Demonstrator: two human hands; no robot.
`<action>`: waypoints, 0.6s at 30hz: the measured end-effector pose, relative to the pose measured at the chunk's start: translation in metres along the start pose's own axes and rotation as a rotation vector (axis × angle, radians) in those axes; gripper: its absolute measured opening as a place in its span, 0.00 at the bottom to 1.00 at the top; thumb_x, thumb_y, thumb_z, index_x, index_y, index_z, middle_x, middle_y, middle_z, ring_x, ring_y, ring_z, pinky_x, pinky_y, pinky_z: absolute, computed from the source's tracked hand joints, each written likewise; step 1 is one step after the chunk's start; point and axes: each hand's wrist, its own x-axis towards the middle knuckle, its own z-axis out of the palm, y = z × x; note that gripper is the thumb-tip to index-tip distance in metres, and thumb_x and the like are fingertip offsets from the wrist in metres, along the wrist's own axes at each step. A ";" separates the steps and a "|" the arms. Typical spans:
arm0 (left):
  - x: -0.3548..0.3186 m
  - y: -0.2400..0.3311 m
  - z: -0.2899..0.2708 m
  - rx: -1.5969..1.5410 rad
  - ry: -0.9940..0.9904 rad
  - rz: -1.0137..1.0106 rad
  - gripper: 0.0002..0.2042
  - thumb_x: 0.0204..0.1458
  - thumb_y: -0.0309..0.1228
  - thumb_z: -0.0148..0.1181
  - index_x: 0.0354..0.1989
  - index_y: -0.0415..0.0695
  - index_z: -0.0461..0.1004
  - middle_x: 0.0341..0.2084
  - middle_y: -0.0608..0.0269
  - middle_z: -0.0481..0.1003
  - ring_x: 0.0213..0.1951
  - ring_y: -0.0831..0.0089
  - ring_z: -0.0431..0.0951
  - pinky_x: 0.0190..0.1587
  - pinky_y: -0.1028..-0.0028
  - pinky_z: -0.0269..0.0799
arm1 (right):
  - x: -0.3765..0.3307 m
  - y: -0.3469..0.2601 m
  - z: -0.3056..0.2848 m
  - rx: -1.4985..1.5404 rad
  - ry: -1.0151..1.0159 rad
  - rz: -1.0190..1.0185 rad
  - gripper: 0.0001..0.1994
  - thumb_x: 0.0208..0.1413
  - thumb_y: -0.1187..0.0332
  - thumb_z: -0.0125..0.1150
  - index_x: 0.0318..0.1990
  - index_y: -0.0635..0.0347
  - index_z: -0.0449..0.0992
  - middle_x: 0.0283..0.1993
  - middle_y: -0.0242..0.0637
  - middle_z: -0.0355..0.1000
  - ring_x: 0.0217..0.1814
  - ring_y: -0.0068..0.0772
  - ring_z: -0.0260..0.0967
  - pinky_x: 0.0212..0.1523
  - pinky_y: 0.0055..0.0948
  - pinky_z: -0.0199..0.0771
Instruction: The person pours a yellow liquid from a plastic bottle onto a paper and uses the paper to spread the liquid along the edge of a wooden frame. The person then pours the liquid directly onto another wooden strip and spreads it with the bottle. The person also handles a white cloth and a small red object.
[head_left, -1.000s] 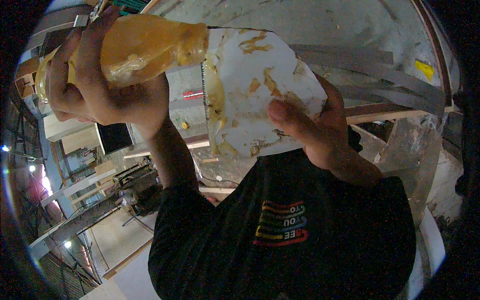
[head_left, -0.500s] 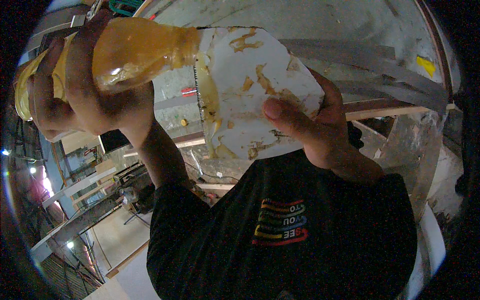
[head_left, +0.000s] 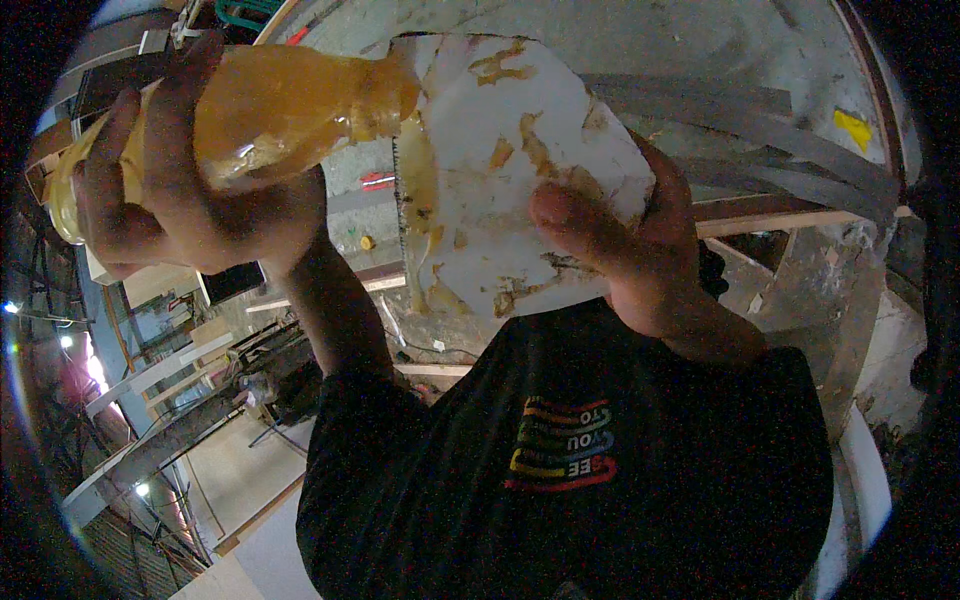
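My left hand (head_left: 230, 220) is wrapped round a clear plastic bottle (head_left: 280, 95) of amber, glue-like liquid. It lies tipped on its side, its neck pointing right. The bottle's mouth meets the upper left edge of a white notched spreader (head_left: 480, 190); exactly where they touch I cannot tell. A wet yellowish band runs down the spreader along its fine teeth, and brown dried smears mark its face. My right hand (head_left: 640, 260) grips the spreader at its right side, thumb across the front and the other fingers mostly hidden behind it.
Long grey strips (head_left: 690, 105) lie on a grey surface beyond the spreader, with a yellow scrap (head_left: 852, 130) at far right. A red-and-white object (head_left: 378, 181) and a small yellow round piece (head_left: 367, 242) show between my arms. Timber and a pale panel (head_left: 240, 460) stand lower left.
My left hand and the bottle have shifted slightly right. The spreader's top edge has risen a little, with my right hand slightly further right. Both grips stay the same.
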 end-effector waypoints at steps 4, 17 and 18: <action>-0.015 0.024 0.002 -0.110 0.069 -0.252 0.19 0.44 0.54 0.72 0.39 0.57 0.83 0.42 0.69 0.72 0.51 0.70 0.69 0.58 0.61 0.62 | 0.003 0.002 -0.001 -0.060 0.083 -0.019 0.30 0.50 0.63 0.77 0.58 0.63 0.71 0.49 0.36 0.77 0.49 0.29 0.76 0.52 0.34 0.77; -0.074 0.080 -0.042 -0.015 -0.194 -0.708 0.19 0.37 0.37 0.77 0.40 0.53 0.83 0.45 0.62 0.69 0.53 0.61 0.69 0.56 0.58 0.65 | 0.025 0.023 -0.016 -0.197 0.311 -0.267 0.21 0.55 0.61 0.72 0.51 0.63 0.77 0.45 0.36 0.80 0.44 0.31 0.79 0.48 0.33 0.79; -0.078 0.089 -0.045 -0.051 -0.156 -0.831 0.19 0.37 0.37 0.77 0.40 0.53 0.83 0.45 0.62 0.70 0.53 0.61 0.69 0.57 0.58 0.64 | 0.027 0.025 -0.017 -0.139 0.311 -0.234 0.21 0.55 0.61 0.72 0.52 0.62 0.77 0.45 0.36 0.79 0.46 0.32 0.79 0.49 0.34 0.79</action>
